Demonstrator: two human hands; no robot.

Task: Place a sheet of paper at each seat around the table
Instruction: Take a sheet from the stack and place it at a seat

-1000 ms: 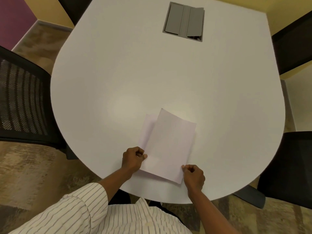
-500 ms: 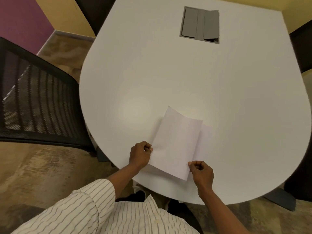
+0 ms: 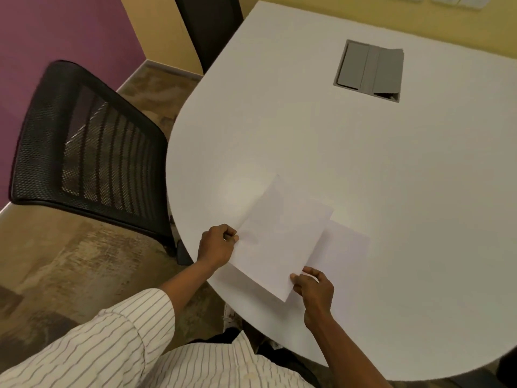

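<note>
A white sheet of paper (image 3: 279,236) is held slightly above the white table (image 3: 363,163), near its front left edge. My left hand (image 3: 216,243) pinches the sheet's left edge and my right hand (image 3: 314,287) pinches its near right corner. A second white sheet (image 3: 347,247) lies flat on the table just right of the held one, partly covered by it.
A black mesh-back chair (image 3: 86,147) stands at the table's left side. Another dark chair (image 3: 209,26) is at the far left. A grey cable hatch (image 3: 369,70) is set into the tabletop at the back. Carpeted floor lies to the left.
The view has swung left, bringing the mesh chair closer. The held sheet has moved left off the sheet lying on the table, which now shows at its right.
</note>
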